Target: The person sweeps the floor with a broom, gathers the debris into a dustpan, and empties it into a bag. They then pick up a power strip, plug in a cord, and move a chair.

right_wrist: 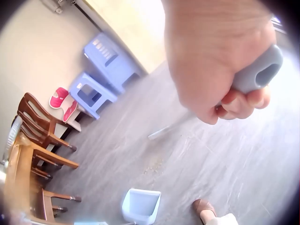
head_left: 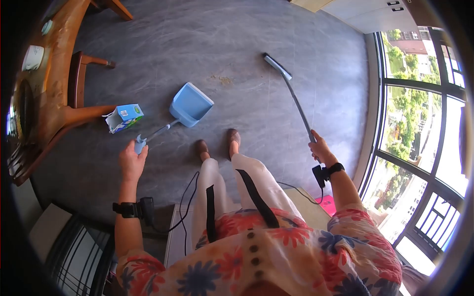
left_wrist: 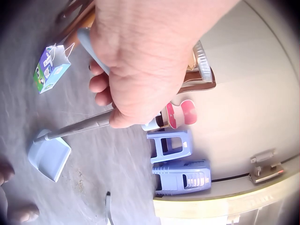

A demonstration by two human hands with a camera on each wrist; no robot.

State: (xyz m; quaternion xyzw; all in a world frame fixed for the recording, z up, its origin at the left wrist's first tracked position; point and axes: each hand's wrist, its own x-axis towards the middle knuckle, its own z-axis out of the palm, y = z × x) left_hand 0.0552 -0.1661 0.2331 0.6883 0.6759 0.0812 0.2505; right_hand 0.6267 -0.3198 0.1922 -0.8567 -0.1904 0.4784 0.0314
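My left hand point(head_left: 132, 162) grips the handle end of a blue long-handled dustpan point(head_left: 191, 104), whose pan is on the floor in front of my feet. The fingers of my right hand point(head_left: 323, 149) are curled round the grey handle of a broom point(head_left: 297, 101). The broom's head is at the upper middle of the head view, right of a small scatter of crumbs point(head_left: 223, 79) on the grey floor. The crumbs lie between the pan and the broom head, apart from both. In the right wrist view the dustpan point(right_wrist: 141, 205) is at the bottom.
A blue carton bag point(head_left: 129, 114) stands left of the dustpan, by the wooden table point(head_left: 59, 93) and chairs. Blue plastic stools point(left_wrist: 183, 178) and a pink-and-white seat point(left_wrist: 182, 114) are along the wall. Large windows point(head_left: 412, 113) are on the right.
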